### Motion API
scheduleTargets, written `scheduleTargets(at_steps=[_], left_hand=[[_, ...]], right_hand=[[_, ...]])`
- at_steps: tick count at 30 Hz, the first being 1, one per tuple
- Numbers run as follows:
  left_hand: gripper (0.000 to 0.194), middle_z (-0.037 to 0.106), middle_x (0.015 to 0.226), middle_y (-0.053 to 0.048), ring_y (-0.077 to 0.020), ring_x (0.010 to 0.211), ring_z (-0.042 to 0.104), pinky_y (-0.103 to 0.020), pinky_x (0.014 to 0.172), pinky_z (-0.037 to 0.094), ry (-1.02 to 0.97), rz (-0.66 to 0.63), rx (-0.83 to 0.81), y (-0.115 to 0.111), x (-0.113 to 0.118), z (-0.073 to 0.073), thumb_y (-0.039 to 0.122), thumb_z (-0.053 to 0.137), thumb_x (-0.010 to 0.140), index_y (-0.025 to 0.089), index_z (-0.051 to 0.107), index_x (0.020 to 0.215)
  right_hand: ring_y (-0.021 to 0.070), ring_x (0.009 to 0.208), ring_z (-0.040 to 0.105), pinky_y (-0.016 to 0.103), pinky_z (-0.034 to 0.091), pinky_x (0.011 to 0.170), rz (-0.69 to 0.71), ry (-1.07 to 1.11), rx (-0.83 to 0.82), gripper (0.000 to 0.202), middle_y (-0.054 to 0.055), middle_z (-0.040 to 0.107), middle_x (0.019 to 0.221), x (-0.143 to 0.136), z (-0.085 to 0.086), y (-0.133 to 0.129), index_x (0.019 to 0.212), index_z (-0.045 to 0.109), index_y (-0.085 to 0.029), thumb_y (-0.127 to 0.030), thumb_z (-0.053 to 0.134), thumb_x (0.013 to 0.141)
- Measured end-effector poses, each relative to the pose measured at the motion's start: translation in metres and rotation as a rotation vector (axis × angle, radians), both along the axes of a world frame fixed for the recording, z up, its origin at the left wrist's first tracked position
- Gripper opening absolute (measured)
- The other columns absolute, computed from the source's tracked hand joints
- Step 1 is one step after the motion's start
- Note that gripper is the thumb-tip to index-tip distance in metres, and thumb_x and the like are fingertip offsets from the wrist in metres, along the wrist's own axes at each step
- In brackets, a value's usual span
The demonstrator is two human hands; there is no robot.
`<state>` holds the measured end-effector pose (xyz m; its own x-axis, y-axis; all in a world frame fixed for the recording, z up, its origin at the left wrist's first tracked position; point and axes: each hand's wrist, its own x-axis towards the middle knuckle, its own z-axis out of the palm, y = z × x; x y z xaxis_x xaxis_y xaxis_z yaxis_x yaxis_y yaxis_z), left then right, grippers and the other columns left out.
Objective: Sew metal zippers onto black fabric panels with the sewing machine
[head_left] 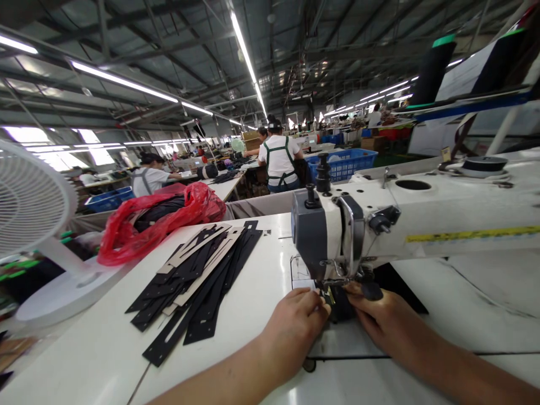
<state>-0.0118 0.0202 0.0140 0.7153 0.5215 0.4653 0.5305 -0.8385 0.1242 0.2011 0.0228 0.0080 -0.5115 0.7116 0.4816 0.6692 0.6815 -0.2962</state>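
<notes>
A white sewing machine (pixel 455 205) stands on the right, its head over a piece of black fabric (pixel 342 304) at the needle. My left hand (pixel 297 323) is closed, fingertips pinching at the left edge of that fabric beside the presser foot. On the other side, my right hand (pixel 382 315) grips the fabric's right edge, thumb and fingers curled partly under the machine head. Something small and gold-coloured shows between the hands, too small to name. More black material (pixel 400 287) lies flat behind my right hand.
Black and beige slotted strips (pixel 198 281) lie in a loose pile on the white table (pixel 248 360). Beyond them sit a red plastic bag (pixel 169 216) of dark material and a white fan (pixel 63 270). Thread cones (pixel 434 70) stand upper right. Co-workers (pixel 278 157) are farther back.
</notes>
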Motion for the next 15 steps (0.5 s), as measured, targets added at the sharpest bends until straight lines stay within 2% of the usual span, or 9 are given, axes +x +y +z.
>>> scheduleTargets(at_steps=[3, 5, 11, 15], left_hand=[[0.022, 0.059, 0.085, -0.009, -0.0202, 0.086, 0.056, -0.035, 0.082, 0.05, 0.045, 0.007, -0.02, 0.002, 0.001, 0.003, 0.017, 0.039, 0.093, 0.011, 0.06, 0.098], [0.023, 0.058, 0.087, -0.009, -0.02, 0.086, 0.055, -0.034, 0.081, 0.049, 0.052, 0.019, -0.035, 0.004, 0.001, 0.004, 0.018, 0.038, 0.094, 0.011, 0.06, 0.097], [0.023, 0.059, 0.091, -0.007, -0.0199, 0.09, 0.054, -0.033, 0.085, 0.046, 0.07, 0.044, -0.118, 0.007, 0.001, 0.004, 0.018, 0.038, 0.094, 0.014, 0.06, 0.099], [0.024, 0.06, 0.09, -0.008, -0.0201, 0.088, 0.054, -0.033, 0.084, 0.047, 0.058, 0.044, -0.104, 0.006, 0.001, 0.006, 0.018, 0.037, 0.094, 0.014, 0.061, 0.097]], right_hand=[[0.0196, 0.09, 0.064, 0.029, 0.05, 0.08, -0.002, -0.003, -0.002, 0.031, 0.007, 0.067, 0.09, 0.0, -0.002, 0.005, 0.089, 0.064, -0.019, -0.007, 0.036, 0.08], [0.0199, 0.084, 0.065, 0.029, 0.051, 0.076, -0.015, -0.011, 0.003, 0.029, 0.008, 0.067, 0.085, 0.001, -0.003, 0.008, 0.083, 0.064, -0.018, -0.009, 0.036, 0.081], [0.0199, 0.076, 0.064, 0.03, 0.051, 0.072, -0.03, -0.017, 0.025, 0.026, 0.007, 0.066, 0.077, 0.003, -0.01, 0.016, 0.078, 0.063, -0.018, -0.012, 0.038, 0.081], [0.0198, 0.073, 0.064, 0.029, 0.052, 0.068, -0.032, -0.02, 0.039, 0.026, 0.008, 0.066, 0.074, 0.004, -0.011, 0.016, 0.078, 0.062, -0.017, -0.015, 0.037, 0.084]])
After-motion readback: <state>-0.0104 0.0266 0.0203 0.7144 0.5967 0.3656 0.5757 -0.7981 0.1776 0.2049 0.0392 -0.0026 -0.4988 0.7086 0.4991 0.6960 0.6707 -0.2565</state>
